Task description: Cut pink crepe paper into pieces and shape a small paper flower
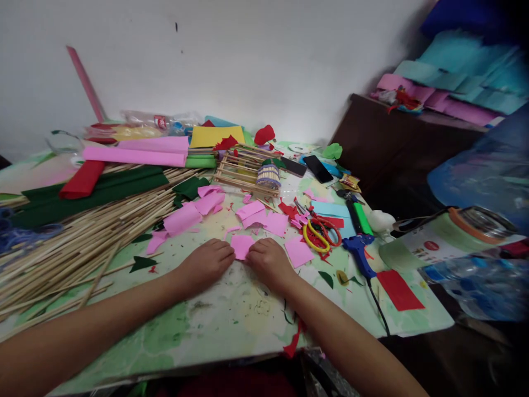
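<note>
Between my two hands lies a small piece of pink paper (242, 246), held by its left and right edges just over the table (215, 331). My left hand (209, 263) grips the left edge, fingers closed together. On the opposite edge my right hand (269, 263) does the same, its thumb hidden from view. More pink pieces (253, 214) are scattered behind the hands, and a square pink piece (300, 251) rests to the right. Scissors with yellow handles (316, 237) and scissors with red handles (330, 227) lie beyond my right hand.
Many thin wooden sticks (103, 237) cover the left side. A stick frame (243, 171) stands at the back, near a phone (317, 168). To the right are a blue glue gun (360, 253) with a cord, a red sheet (400, 289) and a tilted thermos (438, 237).
</note>
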Available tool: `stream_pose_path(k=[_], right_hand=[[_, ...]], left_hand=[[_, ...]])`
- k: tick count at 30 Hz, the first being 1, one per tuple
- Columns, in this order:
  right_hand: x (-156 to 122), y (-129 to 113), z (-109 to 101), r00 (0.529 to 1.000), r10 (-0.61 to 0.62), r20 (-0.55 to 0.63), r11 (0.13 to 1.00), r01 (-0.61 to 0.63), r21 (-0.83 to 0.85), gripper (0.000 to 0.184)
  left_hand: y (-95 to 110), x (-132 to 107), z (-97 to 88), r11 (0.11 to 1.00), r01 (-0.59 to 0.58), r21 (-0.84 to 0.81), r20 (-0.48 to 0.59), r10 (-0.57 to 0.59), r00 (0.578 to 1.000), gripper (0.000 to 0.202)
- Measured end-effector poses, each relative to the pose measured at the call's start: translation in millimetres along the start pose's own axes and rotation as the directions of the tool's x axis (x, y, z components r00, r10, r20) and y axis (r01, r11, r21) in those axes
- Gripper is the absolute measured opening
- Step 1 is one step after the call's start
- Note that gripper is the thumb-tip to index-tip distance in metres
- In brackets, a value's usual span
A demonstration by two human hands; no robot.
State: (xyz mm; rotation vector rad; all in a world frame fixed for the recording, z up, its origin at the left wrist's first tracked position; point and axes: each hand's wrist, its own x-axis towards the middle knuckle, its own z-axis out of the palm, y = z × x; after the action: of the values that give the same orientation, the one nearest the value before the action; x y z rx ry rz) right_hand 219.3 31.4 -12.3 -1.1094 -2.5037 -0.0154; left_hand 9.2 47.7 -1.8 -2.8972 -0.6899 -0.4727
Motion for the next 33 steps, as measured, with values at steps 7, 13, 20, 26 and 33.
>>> stream_pose_path(k=[7,13,20,26,33], right_hand=[[4.6,1.6,-5.4,0.994,0.104,0.040,0.981,-0.109,0.158,0.013],[11.0,2.5,-7.0,0.993,0.111,0.039,0.959,-0.118,0.257,0.020],[16.4,-1.6,-8.0,0.960,0.264,0.091,0.943,-0.277,0.186,0.020],[19.0,-7.0,-10.0,0.941,0.316,0.119,0.940,-0.328,0.100,0.020],[19.9,-8.6,-8.6,0.936,0.329,0.130,0.932,-0.343,0.116,0.018]], left_hand=[[5.4,-8.3,-8.3,0.993,0.103,-0.061,0.101,-0.096,0.990,0.027],[7.4,-9.0,-9.2,0.987,0.141,-0.083,0.168,-0.126,0.978,0.030],[4.7,-11.9,-4.4,0.980,0.156,-0.127,0.185,-0.131,0.974,0.031],[2.3,-9.7,-5.8,0.974,0.169,-0.154,0.200,-0.136,0.970,0.032],[1.6,-10.7,-8.3,0.957,0.208,-0.203,0.175,-0.174,0.969,0.028]])
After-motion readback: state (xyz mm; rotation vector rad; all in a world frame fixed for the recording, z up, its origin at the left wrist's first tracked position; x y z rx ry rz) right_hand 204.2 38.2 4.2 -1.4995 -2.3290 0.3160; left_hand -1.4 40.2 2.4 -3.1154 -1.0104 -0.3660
